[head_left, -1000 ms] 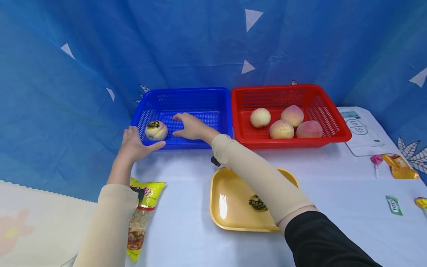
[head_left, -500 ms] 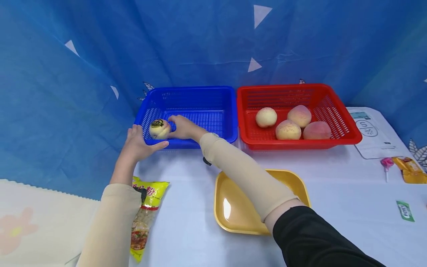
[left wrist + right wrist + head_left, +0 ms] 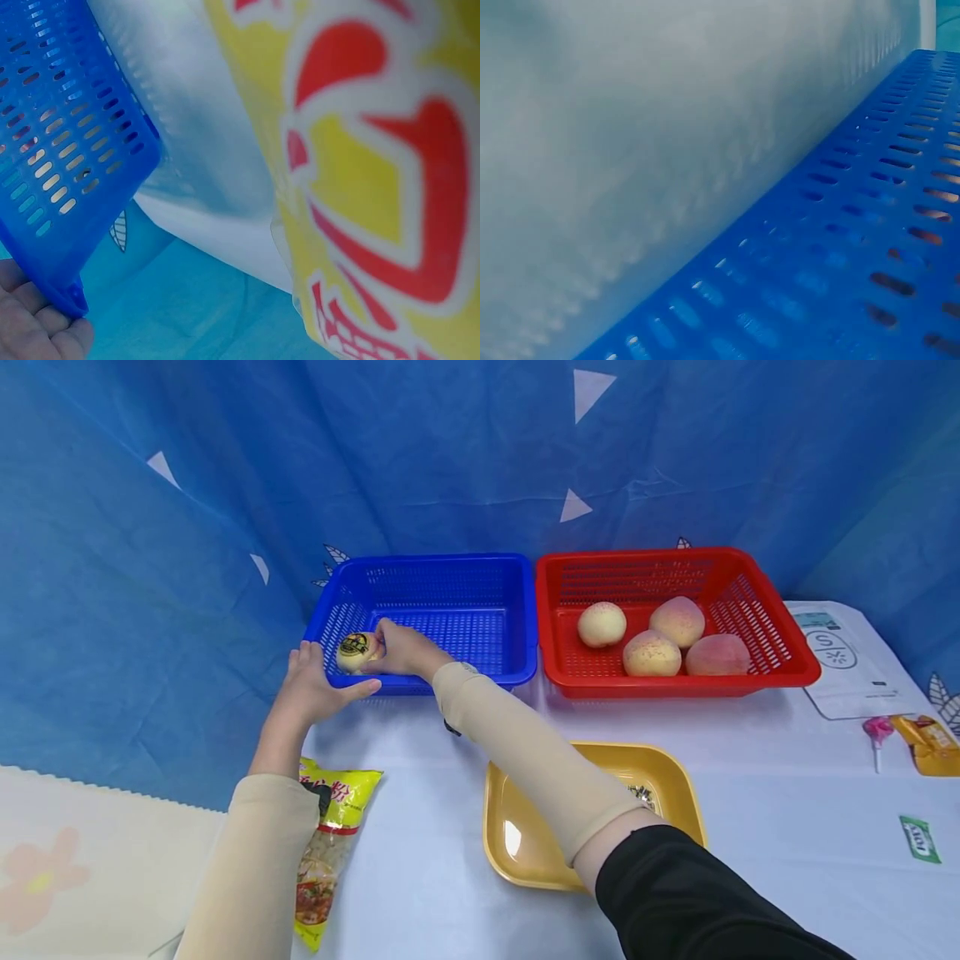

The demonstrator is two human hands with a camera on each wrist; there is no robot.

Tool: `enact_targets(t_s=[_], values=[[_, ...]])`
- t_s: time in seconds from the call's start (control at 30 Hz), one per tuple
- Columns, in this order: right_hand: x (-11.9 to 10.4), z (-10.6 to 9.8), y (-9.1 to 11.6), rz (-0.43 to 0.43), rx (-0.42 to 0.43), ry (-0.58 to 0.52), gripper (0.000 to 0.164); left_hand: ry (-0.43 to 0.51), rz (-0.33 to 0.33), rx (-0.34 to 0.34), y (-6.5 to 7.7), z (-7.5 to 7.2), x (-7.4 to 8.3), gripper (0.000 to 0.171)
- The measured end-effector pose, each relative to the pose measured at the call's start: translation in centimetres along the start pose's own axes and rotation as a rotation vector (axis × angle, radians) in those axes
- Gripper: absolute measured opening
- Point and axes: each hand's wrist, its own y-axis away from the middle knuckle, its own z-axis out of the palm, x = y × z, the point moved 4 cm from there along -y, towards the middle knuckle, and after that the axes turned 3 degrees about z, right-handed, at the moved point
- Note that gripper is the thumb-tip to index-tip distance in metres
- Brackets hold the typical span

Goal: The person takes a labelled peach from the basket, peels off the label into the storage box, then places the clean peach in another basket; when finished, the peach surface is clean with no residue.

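Observation:
In the head view, a pale peach (image 3: 354, 648) with a dark label sits in the front left corner of the blue basket (image 3: 480, 631). My right hand (image 3: 405, 652) reaches over the basket's front rim and holds the peach from its right side. At the outside left front corner is my left hand (image 3: 307, 692), its thumb stretched out to the right. The left wrist view shows its fingertips (image 3: 34, 330) against the rim of the basket (image 3: 82, 127). Only the perforated wall of the basket (image 3: 802, 247) and white cloth fill the right wrist view; the right hand is hidden there.
Right of the blue basket stands a red basket (image 3: 645, 689) holding several peaches. A yellow tray (image 3: 525, 860) lies under my right forearm. Beside my left forearm is a yellow food bag (image 3: 330, 835). A lollipop (image 3: 877, 731) and wrapped sweets (image 3: 920, 839) lie at right.
My right hand has moved left to the peach and now holds it; a second ago a gap lay between them. The left hand stays at the basket's corner. The head view has shifted slightly.

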Motion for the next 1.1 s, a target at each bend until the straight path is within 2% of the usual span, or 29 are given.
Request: enact_targets(t_s=[0.13,0.2,0.3,0.47,0.73,0.87,1.0,1.1], values=[[-0.19,0.23,-0.4,0.013,0.005,0.094,0.068,0.01,0.003,0.001,-0.01,0.05,0.02,0.132],[-0.24,0.37,-0.59,-0.007,0.004,0.101,0.068,0.014,0.003,0.0,-0.02,0.1,-0.02,0.131],[-0.2,0.59,-0.74,-0.052,-0.005,0.049,0.063,0.018,-0.007,0.001,-0.01,0.11,-0.06,0.131],[-0.08,0.66,-0.6,-0.103,-0.03,-0.105,0.056,0.017,-0.027,0.008,0.05,0.05,0.0,0.13],[0.41,0.52,-0.17,0.009,0.005,-0.105,0.055,0.01,-0.026,0.011,-0.09,0.07,0.01,0.13],[0.34,0.65,-0.18,0.007,-0.005,-0.134,0.059,0.006,-0.029,0.009,-0.05,0.15,-0.03,0.13],[0.23,0.79,-0.32,-0.017,-0.021,-0.056,0.074,0.008,-0.031,0.009,0.1,0.19,0.04,0.13],[0.21,0.75,-0.39,-0.032,-0.028,-0.01,0.078,0.014,-0.032,0.013,0.2,0.16,0.21,0.129]])
